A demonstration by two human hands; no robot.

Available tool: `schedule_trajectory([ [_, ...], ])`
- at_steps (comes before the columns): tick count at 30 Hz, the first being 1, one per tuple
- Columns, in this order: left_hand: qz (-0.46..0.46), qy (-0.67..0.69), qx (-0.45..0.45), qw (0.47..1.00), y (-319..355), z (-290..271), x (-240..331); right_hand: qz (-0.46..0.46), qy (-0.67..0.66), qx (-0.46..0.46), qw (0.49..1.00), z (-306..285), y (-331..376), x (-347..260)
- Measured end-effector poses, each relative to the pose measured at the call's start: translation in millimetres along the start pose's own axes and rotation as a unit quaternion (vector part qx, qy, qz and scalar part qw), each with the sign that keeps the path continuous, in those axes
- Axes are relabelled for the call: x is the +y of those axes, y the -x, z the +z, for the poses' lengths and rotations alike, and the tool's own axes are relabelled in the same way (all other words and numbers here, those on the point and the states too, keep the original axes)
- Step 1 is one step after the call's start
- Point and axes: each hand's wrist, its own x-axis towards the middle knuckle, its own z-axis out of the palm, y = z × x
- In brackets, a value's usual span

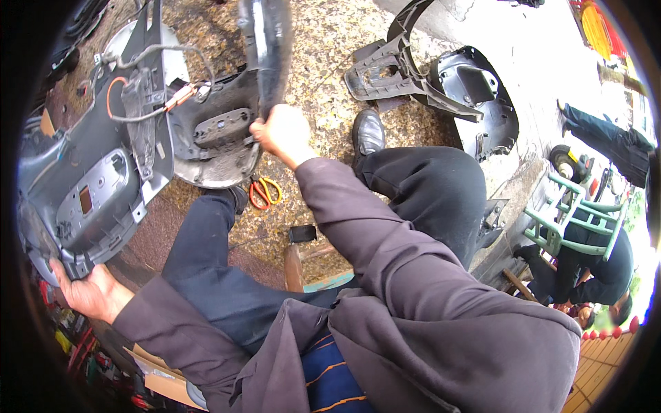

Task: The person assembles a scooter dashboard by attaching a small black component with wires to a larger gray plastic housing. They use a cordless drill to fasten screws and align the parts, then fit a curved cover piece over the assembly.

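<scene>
Both hands (89, 292) (281, 131) clamped on scooter panel (103, 186) (grey)

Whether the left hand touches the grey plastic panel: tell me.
Touching. The head view shows the left hand gripping the lower edge of the grey plastic panel, fingers wrapped around it.

The left hand (86, 292) curls under the grey scooter panel (96, 186), its fingertips hidden behind the plastic. The right hand's (281, 132) fingers are lost around the black trim piece (268, 48) — its top cut off by the edge. A seated person (599, 268) is half out of view.
</scene>
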Motion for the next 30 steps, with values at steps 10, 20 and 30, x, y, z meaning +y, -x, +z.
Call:
schedule_trajectory([
  [10,-0.006,-0.044,0.022,0.999,12.3,19.8,1.1,-0.052,-0.054,0.016,0.997,65.5,-24.8,-31.5],
  [20,-0.011,-0.046,-0.009,0.999,8.8,26.2,4.7,0.0,-0.113,-0.049,0.992,104.8,-22.9,-20.2],
  [30,0.02,-0.129,0.003,0.991,24.7,48.1,-0.9,0.045,-0.074,-0.085,0.993,107.1,-33.5,91.1],
])
